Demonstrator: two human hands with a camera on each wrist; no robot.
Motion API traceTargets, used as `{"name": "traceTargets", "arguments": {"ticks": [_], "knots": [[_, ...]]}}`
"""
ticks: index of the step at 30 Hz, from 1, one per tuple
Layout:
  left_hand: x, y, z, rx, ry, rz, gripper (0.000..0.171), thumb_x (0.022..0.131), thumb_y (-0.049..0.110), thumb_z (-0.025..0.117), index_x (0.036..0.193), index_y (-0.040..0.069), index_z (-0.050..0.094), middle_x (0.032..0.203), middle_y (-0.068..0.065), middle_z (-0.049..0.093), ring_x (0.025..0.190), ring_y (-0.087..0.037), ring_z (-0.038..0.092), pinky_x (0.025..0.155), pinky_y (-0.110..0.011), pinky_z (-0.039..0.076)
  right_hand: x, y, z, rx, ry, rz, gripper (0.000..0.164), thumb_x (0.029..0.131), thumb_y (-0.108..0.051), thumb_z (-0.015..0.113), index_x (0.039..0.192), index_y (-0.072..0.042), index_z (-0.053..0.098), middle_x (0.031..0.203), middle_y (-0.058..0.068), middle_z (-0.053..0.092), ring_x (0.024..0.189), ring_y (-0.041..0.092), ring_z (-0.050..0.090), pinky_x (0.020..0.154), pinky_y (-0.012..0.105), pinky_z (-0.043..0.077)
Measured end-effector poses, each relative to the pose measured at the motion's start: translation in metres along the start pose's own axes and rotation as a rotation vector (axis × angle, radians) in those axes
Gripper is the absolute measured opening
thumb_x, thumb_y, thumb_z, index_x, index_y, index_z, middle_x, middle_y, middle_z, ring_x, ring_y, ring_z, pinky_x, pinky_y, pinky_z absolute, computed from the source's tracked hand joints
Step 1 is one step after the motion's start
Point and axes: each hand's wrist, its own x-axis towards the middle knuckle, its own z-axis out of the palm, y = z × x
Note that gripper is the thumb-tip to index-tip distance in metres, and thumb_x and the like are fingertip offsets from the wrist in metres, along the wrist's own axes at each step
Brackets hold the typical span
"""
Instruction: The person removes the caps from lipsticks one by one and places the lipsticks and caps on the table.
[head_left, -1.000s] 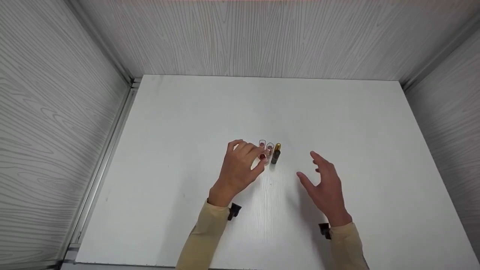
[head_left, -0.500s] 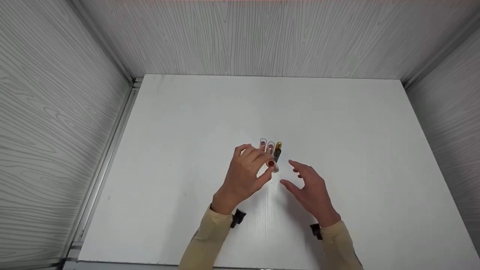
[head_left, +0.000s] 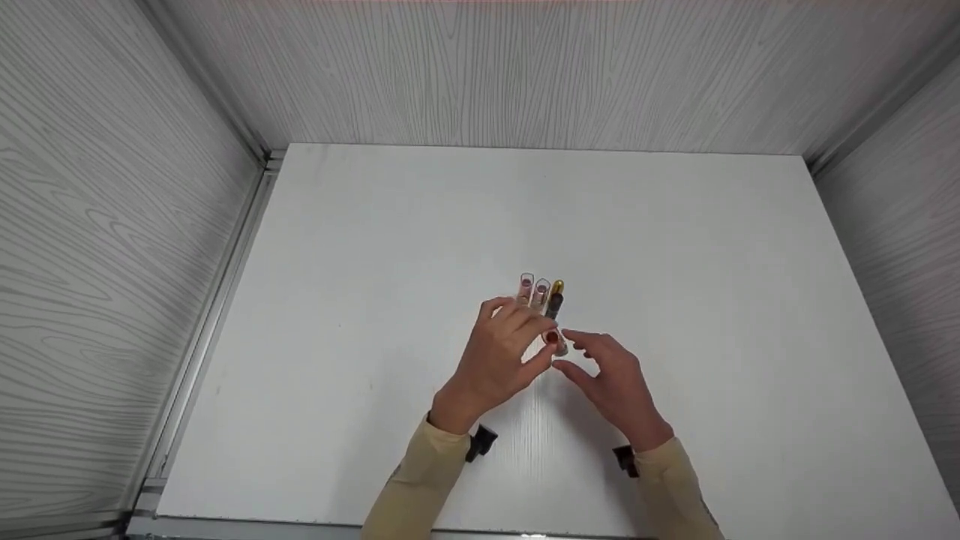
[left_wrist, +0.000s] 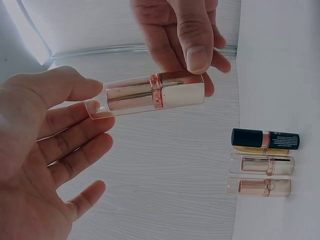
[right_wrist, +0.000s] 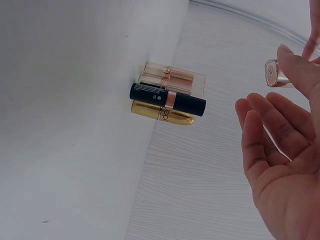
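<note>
A lipstick with a clear cap and pinkish-gold body (left_wrist: 150, 95) is held in the air, its pale base tilted toward my right hand. My left hand (head_left: 491, 356) pinches it by the cap end between thumb and index finger, as the left wrist view shows, with the other fingers spread. My right hand (head_left: 611, 379) has come up around the base. Its thumb overlaps the base in both wrist views, and a gap shows between its thumb and fingers. Just beyond the hands stand a black lipstick (left_wrist: 250, 137), a gold one (right_wrist: 170, 116) and two clear-capped lipsticks (left_wrist: 267, 165).
The upright lipsticks stand close together on the white table (head_left: 405, 225), the gold one behind the black one. Grey wood-grain walls (head_left: 480, 75) enclose the table at the back and both sides. A small dark wrist camera (head_left: 480, 442) sits on each forearm.
My left hand has carried the clear-capped lipstick to the right and nearer, away from the standing ones. My right hand has moved left to meet it, thumb and fingers now at its base.
</note>
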Motion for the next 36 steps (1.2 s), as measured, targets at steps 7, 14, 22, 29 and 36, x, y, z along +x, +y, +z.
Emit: {"name": "traceTargets", "arguments": {"ticks": [7,14,22,29,36], "knots": [[-0.0050,0.0010,0.0031,-0.032,-0.057,0.020,0.014,0.084,0.024,0.065,0.096,0.017,0.068,0.092,0.007,0.066,0.090,-0.009,0.056,0.094,-0.038,0.037,-0.0020,0.0008,-0.0004,0.017,-0.012,-0.064,0.049,0.075,-0.018,0.077,0.120,-0.023,0.060,0.106,-0.011,0.064,0.091,0.007,0.057,0.077,0.027,0.050],[-0.0069,0.0014,0.0003,0.000,-0.148,-0.006,0.018,0.086,0.027,0.065,0.101,0.018,0.067,0.095,0.007,0.066,0.091,-0.010,0.057,0.094,-0.038,0.038,-0.0046,-0.0005,-0.0005,-0.009,-0.061,-0.029,0.041,0.076,-0.020,0.076,0.115,-0.021,0.063,0.097,-0.009,0.065,0.089,0.007,0.058,0.076,0.028,0.051],[-0.0099,0.0010,-0.0021,0.057,-0.257,-0.013,0.021,0.088,0.027,0.062,0.106,0.018,0.066,0.099,0.007,0.064,0.095,-0.012,0.055,0.091,-0.036,0.039,-0.0059,-0.0010,-0.0009,-0.024,-0.076,-0.013,0.038,0.073,-0.020,0.078,0.109,-0.019,0.066,0.093,-0.011,0.066,0.087,0.002,0.058,0.075,0.025,0.051],[-0.0108,0.0000,-0.0043,0.052,-0.232,0.032,0.016,0.088,0.026,0.062,0.101,0.018,0.067,0.094,0.007,0.063,0.093,-0.012,0.055,0.091,-0.036,0.038,-0.0051,-0.0031,-0.0021,-0.031,-0.078,0.000,0.032,0.076,-0.023,0.076,0.107,-0.021,0.066,0.092,-0.011,0.066,0.085,0.005,0.058,0.074,0.027,0.051],[-0.0106,-0.0010,-0.0057,0.058,-0.227,0.049,0.018,0.088,0.027,0.063,0.102,0.018,0.067,0.095,0.006,0.064,0.094,-0.013,0.056,0.093,-0.038,0.038,-0.0032,-0.0047,-0.0039,-0.026,-0.070,0.029,0.031,0.076,-0.024,0.076,0.106,-0.023,0.067,0.092,-0.014,0.065,0.086,0.005,0.059,0.074,0.026,0.050]]}}
